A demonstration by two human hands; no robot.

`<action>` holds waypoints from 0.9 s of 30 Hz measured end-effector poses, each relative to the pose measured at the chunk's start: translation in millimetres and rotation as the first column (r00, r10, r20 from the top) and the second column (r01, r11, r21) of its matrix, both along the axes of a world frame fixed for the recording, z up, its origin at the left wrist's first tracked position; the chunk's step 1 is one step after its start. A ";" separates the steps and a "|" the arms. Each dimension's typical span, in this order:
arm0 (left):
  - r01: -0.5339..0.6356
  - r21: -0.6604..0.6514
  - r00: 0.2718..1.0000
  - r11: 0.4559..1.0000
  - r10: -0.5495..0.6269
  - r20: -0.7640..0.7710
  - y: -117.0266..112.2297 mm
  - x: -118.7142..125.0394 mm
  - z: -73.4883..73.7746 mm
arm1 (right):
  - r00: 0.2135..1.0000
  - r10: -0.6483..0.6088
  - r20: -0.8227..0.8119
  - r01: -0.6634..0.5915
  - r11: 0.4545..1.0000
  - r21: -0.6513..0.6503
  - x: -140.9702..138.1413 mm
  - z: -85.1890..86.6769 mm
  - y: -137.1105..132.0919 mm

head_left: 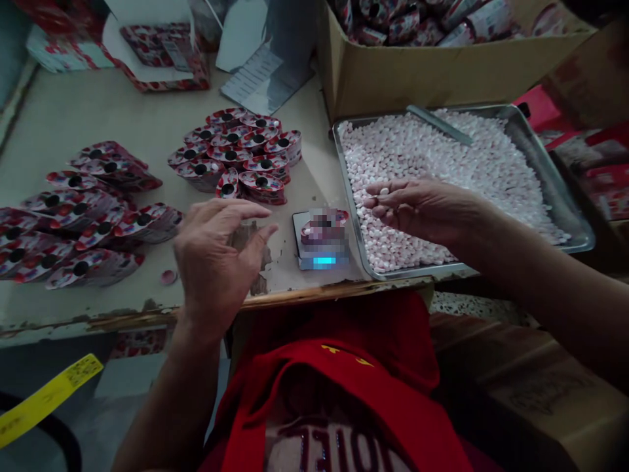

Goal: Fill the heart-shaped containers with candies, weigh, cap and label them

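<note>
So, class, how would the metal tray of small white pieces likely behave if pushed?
The metal tray is probably stiff, given its raised metal rim. It may feel heavy, since white pieces cover most of its floor. Those loose pieces would likely slide about if it tilted.

Light: dim | worktop (152, 118): pale, front edge (304, 293) chipped | floor (466, 307): speckled
</note>
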State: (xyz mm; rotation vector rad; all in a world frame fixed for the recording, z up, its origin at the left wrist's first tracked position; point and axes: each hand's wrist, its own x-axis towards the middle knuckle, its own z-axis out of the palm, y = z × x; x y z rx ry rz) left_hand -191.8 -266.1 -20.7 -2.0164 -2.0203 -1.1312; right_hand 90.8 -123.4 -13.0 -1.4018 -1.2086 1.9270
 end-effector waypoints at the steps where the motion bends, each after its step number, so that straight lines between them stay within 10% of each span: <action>1: 0.026 -0.026 0.999 0.999 -0.025 0.028 2.4 5.1 -1.4 | 1.000 0.002 -0.021 -0.003 0.999 -0.047 -3.8 -0.6 -1.4; 10: 0.112 -0.241 0.977 0.964 -0.062 0.204 14.5 20.1 -20.0 | 0.989 0.132 -0.062 -0.137 0.985 -0.100 -28.4 4.6 -2.3; 20: 0.252 -0.327 0.914 0.911 -0.113 0.390 38.2 36.8 -81.5 | 0.995 -0.052 0.087 0.037 0.985 0.169 -1.6 27.2 18.6; 27: 0.256 -0.360 0.932 0.897 -0.131 0.337 40.5 32.4 -74.2 | 0.997 -0.074 0.033 0.068 0.988 0.142 27.6 13.2 18.2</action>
